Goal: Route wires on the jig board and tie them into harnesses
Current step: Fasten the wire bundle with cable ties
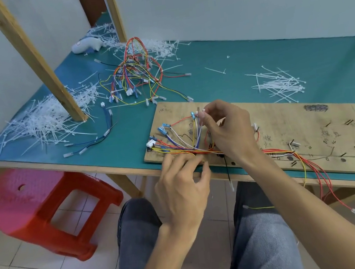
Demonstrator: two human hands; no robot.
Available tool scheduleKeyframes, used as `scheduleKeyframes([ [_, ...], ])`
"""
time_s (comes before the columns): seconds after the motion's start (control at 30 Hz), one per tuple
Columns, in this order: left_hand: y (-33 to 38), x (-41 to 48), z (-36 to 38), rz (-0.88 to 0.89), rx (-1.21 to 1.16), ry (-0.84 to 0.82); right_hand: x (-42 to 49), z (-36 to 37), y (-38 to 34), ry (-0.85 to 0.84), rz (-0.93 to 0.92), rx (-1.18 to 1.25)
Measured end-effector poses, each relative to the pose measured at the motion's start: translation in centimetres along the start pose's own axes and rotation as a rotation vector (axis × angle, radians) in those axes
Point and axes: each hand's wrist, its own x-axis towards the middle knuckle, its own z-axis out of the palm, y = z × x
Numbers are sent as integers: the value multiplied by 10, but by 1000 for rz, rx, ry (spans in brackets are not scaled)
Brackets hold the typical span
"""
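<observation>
**While nothing is tied, one tug undoes the routing**

As our right hand (pixel 230 132) pinches one end of the wires (pixel 180 147) at the far left of the jig board (pixel 306 122), our left hand (pixel 183 185) curls onto them at the near edge; we cannot tell if it grips. With no tie visible there, a tug could drag neighbouring branches off their marks.

jig board (pixel 283 125) on table (pixel 219 65); harness pile (pixel 135 76) behind its left end, stool (pixel 53 209) below left
</observation>
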Motion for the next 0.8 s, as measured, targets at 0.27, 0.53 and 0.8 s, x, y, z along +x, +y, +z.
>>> scheduleKeyframes([
  [0.27, -10, 0, 5, -84, -74, 63, -11, 8, 3, -38, 11, -26],
  [0.53, -5, 8, 5, -140, 70, 43, -18, 11, -1, 23, -26, -100],
  [0.8, -6, 9, 4, -140, 76, 19, -20, 9, -1, -50, -49, -57],
])
